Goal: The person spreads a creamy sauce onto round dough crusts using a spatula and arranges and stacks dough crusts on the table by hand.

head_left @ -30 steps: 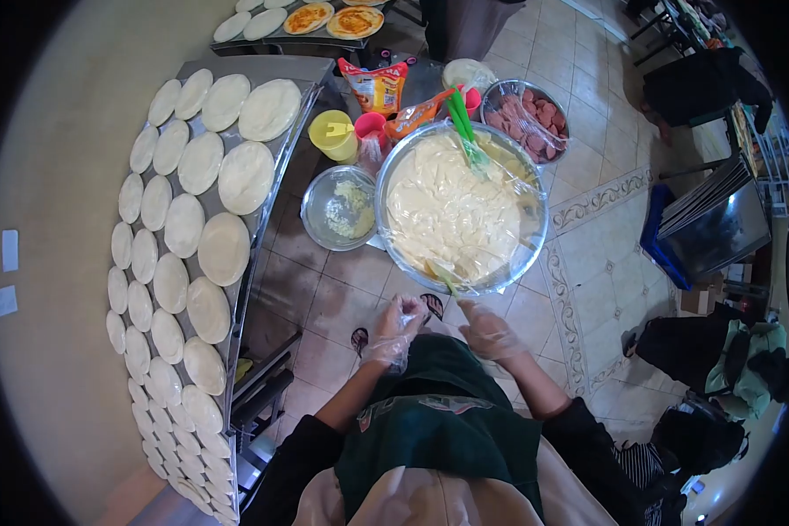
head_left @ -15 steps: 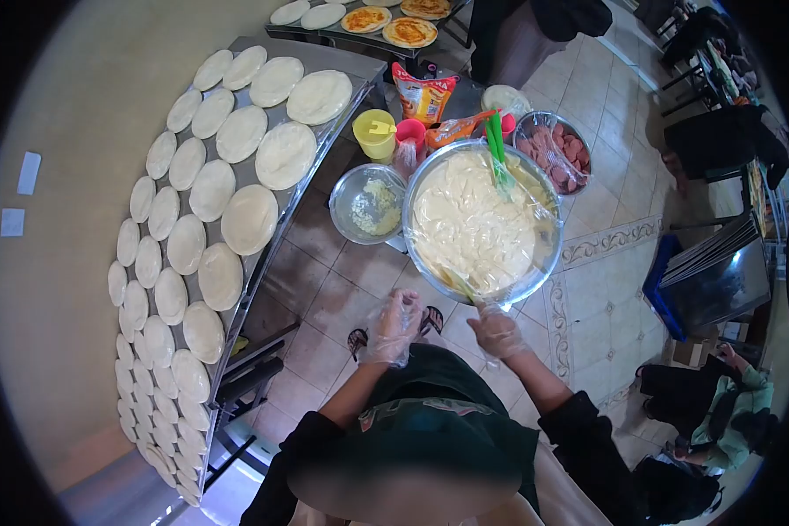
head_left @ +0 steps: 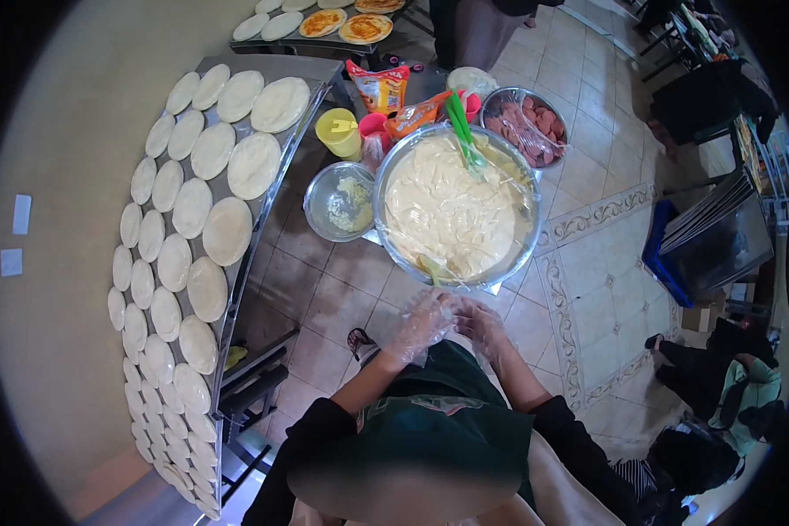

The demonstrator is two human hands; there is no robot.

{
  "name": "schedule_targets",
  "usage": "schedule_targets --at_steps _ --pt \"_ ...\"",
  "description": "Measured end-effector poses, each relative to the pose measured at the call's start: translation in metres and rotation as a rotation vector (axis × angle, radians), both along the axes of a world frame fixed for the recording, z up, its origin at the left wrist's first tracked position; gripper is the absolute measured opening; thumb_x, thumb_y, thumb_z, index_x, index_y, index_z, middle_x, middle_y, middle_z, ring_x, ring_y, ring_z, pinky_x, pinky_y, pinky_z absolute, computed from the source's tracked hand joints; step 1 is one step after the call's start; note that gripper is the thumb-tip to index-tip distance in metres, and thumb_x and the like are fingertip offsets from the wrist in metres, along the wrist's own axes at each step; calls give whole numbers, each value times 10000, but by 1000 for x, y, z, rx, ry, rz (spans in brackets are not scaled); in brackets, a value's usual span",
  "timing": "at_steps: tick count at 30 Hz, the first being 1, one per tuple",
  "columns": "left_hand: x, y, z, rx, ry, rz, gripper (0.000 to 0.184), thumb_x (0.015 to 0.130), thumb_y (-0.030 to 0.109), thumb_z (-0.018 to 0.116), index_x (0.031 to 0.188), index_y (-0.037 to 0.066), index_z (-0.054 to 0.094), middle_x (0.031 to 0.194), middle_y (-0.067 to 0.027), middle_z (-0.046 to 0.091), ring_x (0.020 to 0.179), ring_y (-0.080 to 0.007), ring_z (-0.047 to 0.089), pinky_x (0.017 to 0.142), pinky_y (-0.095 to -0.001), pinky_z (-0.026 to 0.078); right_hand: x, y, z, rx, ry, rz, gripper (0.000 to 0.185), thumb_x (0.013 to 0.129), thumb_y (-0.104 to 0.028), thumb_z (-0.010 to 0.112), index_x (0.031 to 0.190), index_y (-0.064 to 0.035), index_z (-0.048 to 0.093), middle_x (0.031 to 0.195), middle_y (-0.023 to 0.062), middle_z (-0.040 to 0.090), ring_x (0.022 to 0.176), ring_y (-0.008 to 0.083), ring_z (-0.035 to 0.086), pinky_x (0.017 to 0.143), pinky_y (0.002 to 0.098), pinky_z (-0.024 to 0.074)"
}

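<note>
The plain wall (head_left: 79, 351) is marked by two pale rectangles (head_left: 21, 214). The floor (head_left: 579, 145) is laid with light tiles and crossed by a scroll-patterned border (head_left: 598, 212). A long metal bench (head_left: 319, 70) is set along the wall.

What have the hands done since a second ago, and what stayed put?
The left hand has moved right and now meets the right hand in front of the large bowl; whether either grips the utensil handle there is unclear. The bright green handles and dough rounds stayed as they were.
</note>
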State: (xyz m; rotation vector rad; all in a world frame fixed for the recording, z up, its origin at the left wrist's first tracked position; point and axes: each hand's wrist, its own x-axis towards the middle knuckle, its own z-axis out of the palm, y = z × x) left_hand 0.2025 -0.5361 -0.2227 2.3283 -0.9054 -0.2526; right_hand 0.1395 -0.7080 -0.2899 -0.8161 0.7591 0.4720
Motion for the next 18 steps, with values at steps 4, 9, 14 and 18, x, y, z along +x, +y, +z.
schedule_targets --at_steps 4,9,14,18 --pt "12 15 14 -43 47 158 210 892 196 615 1087 119 633 1109 -96 617 1051 -308 594 922 -432 478 -10 -20 -36 38 126 -231 444 960 -284 617 1325 -76 472 1199 127 617 1030 248 616 866 388 527" --pt "17 21 10 -119 69 251 138 893 163 623 1010 94 649 1029 -126 628 991 -334 605 891 -445 479 1 -20 -29 -40 -76 38 531 924 -378 667 1320 -93 457 1255 106 595 1123 246 572 936 385 480" --pt "15 18 17 -173 42 263 114 881 116 637 989 85 653 988 -135 632 944 -329 620 840 -434 501 2 -15 -48 339 -45 -228 331 975 -299 593 1192 -55 542 1138 123 640 1069 249 603 964 426 472" --pt "15 16 22 -178 39 272 111 868 98 645 978 94 655 969 -121 639 913 -326 632 813 -426 511 5 -16 -62 671 50 -379 228 998 -242 544 1096 -39 575 1081 133 651 1034 255 619 940 424 496"
